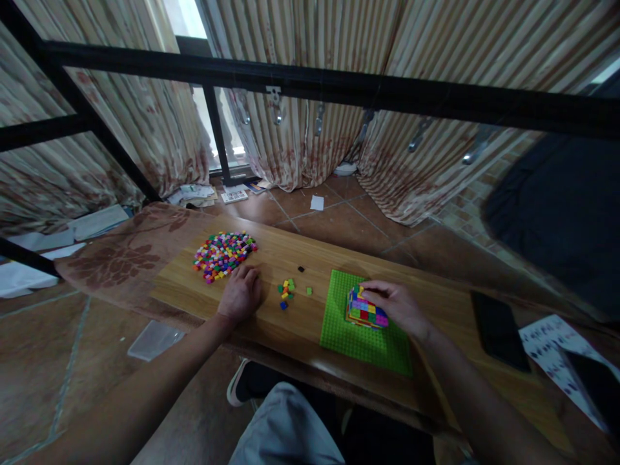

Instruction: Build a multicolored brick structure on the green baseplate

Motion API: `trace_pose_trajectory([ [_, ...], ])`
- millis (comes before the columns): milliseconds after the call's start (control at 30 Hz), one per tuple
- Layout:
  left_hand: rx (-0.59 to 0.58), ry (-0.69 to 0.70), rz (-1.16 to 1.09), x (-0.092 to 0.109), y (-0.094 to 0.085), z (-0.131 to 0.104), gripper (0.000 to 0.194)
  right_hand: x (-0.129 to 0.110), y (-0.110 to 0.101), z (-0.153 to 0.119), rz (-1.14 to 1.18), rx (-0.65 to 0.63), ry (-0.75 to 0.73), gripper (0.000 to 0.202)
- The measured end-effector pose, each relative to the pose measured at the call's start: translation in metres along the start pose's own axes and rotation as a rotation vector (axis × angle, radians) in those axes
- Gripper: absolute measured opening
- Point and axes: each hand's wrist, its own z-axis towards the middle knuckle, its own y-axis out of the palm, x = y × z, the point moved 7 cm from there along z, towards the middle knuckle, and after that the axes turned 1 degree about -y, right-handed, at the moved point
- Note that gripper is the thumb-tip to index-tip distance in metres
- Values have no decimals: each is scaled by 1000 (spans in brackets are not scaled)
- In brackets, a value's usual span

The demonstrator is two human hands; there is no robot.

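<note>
My right grip (394, 307) bends over the multicoloured brick block (367, 314), fingertips at its upper edge, and I cannot tell whether they are closed on a brick; the block stands on the green baseplate (336, 329). My left grip (241, 294) rests curled on the wooden tabletop (274, 248) just beside the heap of small bricks (223, 255), its contents hidden from me, while a few loose bricks (285, 295) lie between the two.

Wooden table (285, 336) bearing a brick pile (225, 253), loose bricks (291, 283), 1 green baseplate (372, 352) and 1 dark flat slab (498, 329)
</note>
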Motion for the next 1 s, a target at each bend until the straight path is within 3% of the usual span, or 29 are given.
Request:
trace_pose_trajectory([
  [333, -5, -3, -5, 0, 0, 0, 21, -17, -9, 0, -229, 14, -155, 28],
  [633, -11, -5, 0, 0, 0, 0, 21, -21, -1, 1, -304, -42, -236, 25],
  [1000, -11, -25, -25, -2, 2, 0, 23, -29, 1, 7, -294, -87, -167, 23],
])
